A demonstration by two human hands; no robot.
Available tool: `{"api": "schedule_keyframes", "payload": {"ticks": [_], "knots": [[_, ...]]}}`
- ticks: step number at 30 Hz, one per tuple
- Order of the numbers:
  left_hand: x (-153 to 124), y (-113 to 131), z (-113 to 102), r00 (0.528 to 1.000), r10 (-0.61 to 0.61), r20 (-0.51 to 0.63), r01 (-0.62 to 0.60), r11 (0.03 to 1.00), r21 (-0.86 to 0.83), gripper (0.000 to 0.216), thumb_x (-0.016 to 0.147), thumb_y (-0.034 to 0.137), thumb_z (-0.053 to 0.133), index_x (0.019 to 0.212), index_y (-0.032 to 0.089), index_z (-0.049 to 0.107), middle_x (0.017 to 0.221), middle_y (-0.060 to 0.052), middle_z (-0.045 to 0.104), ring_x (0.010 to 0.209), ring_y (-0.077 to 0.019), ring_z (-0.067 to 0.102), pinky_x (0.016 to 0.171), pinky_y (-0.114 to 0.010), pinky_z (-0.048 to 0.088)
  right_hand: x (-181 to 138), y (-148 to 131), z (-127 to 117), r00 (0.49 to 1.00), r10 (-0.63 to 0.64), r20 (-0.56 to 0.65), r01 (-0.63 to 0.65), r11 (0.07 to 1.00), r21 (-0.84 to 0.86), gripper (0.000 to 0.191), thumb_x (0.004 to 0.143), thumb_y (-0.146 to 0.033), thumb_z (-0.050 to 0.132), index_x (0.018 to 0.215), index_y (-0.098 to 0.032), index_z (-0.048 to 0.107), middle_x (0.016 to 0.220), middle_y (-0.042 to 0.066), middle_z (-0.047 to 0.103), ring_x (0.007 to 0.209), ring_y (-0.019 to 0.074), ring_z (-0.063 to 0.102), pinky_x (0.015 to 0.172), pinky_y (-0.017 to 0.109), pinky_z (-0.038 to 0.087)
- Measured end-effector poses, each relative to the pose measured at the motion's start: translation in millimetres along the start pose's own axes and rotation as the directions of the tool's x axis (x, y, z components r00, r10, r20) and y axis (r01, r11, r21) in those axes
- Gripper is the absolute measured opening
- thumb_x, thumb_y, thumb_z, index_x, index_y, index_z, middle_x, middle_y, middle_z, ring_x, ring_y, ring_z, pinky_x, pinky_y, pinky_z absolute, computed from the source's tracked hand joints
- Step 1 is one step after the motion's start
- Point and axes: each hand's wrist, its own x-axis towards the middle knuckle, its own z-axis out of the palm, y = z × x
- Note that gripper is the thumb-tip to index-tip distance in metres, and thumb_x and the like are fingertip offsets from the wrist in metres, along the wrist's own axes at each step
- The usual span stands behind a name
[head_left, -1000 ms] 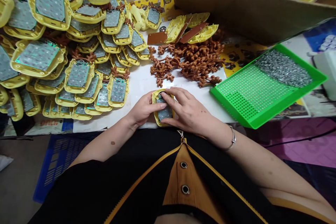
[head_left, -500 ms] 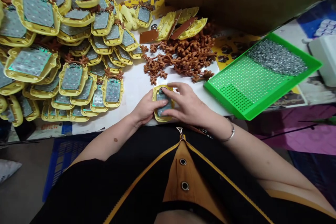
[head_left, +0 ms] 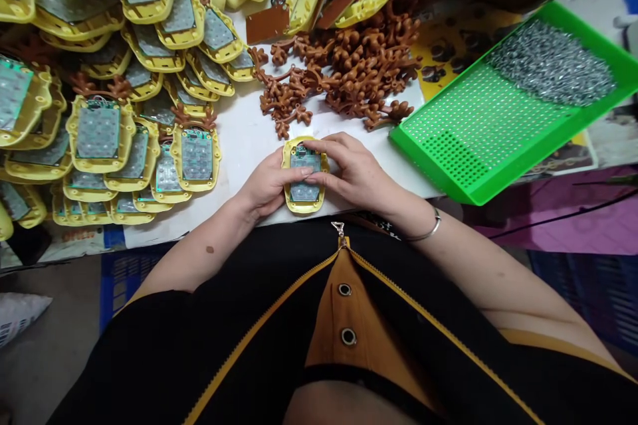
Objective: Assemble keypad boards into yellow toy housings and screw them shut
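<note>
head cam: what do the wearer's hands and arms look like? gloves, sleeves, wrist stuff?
No gloves: left hand and right hand are bare, forearms uncovered, no sleeves showing on them. A thin silver bangle circles the right wrist; the left wrist has nothing. The top is black with yellow-trimmed zip and a mustard panel with two metal eyelets.

Yellow shell (head_left: 303, 176) with grey dotted keypad, centre frame. Brown antler pieces (head_left: 343, 70), upper centre. Green perforated tray (head_left: 478, 139), silver screws (head_left: 551, 63), right. White tabletop (head_left: 244, 139). Stacked yellow-grey shells (head_left: 100, 136), left.
</note>
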Motion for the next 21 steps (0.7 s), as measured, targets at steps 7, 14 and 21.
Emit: {"api": "schedule_keyframes", "payload": {"ticks": [7,14,21], "knots": [[0.4,-0.6,3.4,0.999,0.014,-0.04,-0.013,1.0,0.007,0.041,0.062,0.014,0.082,0.098,0.014,0.065,0.086,-0.001,0.067,0.078,-0.0148,0.063,0.078,-0.03,0.051,-1.9,5.9,1.9,1.0,-0.016,-0.015,0.017,1.0,0.021,0.059,0.092,-0.059,0.053,0.138,-0.023,0.057,0.111,0.012,0.064,0.107,0.0274,0.06,0.096,0.048,0.052],[-0.8,-3.9,11.1,0.993,0.064,-0.101,-0.059,0.997,0.052,0.042,0.059,0.015,0.083,0.096,0.015,0.065,0.085,0.0,0.068,0.078,-0.0153,0.063,0.079,-0.031,0.051,-0.4,15.3,5.2,0.999,-0.044,0.016,0.043,0.998,0.04,0.061,0.093,-0.062,0.048,0.141,-0.025,0.055,0.11,0.012,0.063,0.105,0.0273,0.059,0.095,0.049,0.051],[-5.3,4.6,18.8,0.998,0.046,-0.039,-0.041,0.991,0.128,0.042,0.06,0.018,0.085,0.097,0.014,0.065,0.085,-0.003,0.07,0.076,-0.0166,0.065,0.078,-0.032,0.053,-11.7,-2.0,-34.1,0.985,-0.099,-0.141,0.089,0.993,-0.074,0.075,0.09,-0.066,0.052,0.147,-0.018,0.046,0.137,0.019,0.054,0.13,0.0328,0.051,0.109,0.057,0.046]]}}
